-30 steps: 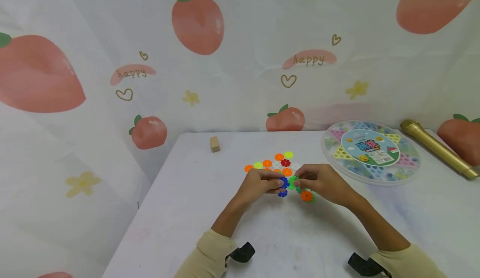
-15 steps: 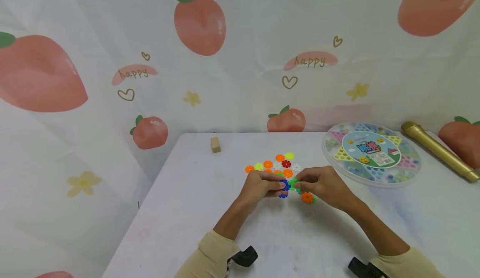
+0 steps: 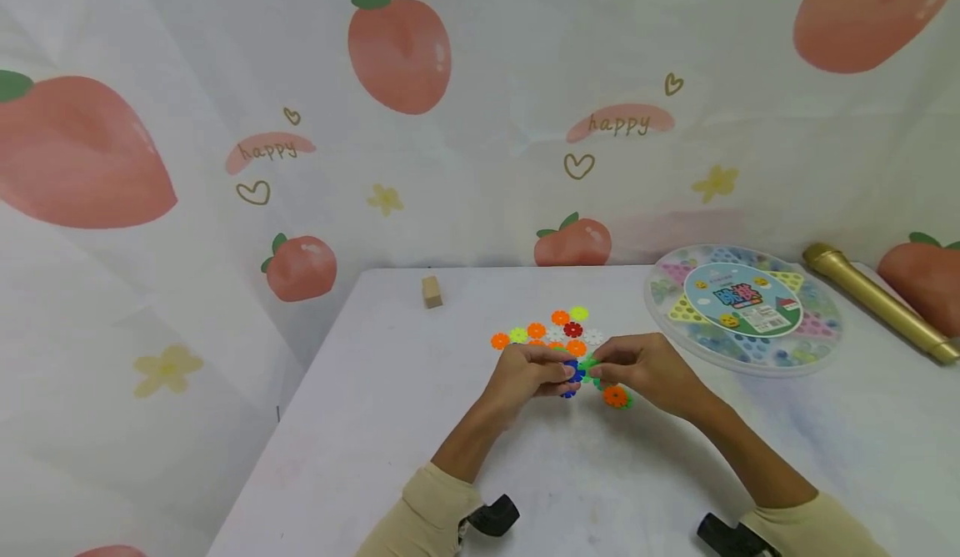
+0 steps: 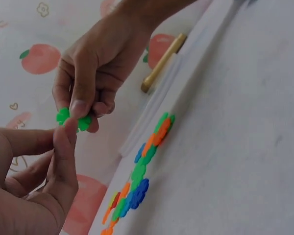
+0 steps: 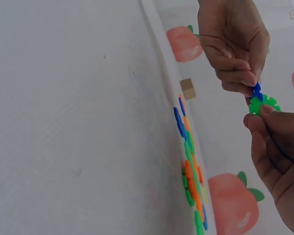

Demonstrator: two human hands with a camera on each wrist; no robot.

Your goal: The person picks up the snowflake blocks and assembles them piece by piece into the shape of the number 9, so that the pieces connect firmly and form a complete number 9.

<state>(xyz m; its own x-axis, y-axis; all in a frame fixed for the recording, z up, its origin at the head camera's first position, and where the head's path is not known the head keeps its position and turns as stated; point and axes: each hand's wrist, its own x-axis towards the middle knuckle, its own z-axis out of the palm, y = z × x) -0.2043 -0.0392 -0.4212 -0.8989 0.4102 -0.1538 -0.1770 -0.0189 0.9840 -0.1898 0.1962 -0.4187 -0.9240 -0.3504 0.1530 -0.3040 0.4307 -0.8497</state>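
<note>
The left hand (image 3: 521,380) has thumb and finger clamped on a blue disc (image 5: 257,91). The right hand (image 3: 647,371) has thumb and finger clamped on a green disc (image 5: 270,101), thumb on the near face in the left wrist view. Both discs have notched edges. They are in contact between the two hands, raised above the surface (image 3: 360,432), with the blue one set at an angle to the green. Whether their notches are engaged cannot be determined; fingertips cover part of the joint.

Below and behind the hands, a group of similar discs lies on the surface. Noted among them: a red disc (image 3: 573,329), a yellow disc (image 3: 578,313), a white disc (image 3: 593,336) and several orange ones. Many touch or overlap; the hands hide some from the head view. Near the right hand, an orange disc (image 3: 615,396) partly covers a green one.

Farther out, to the right, stands a round clear case (image 3: 693,352) with a printed label (image 3: 742,299). A gold microphone (image 3: 879,301) lies just beside it. A small wooden block (image 3: 431,292) sits near the far left corner. Behind hangs a white backdrop (image 3: 480,173) printed with peaches.
</note>
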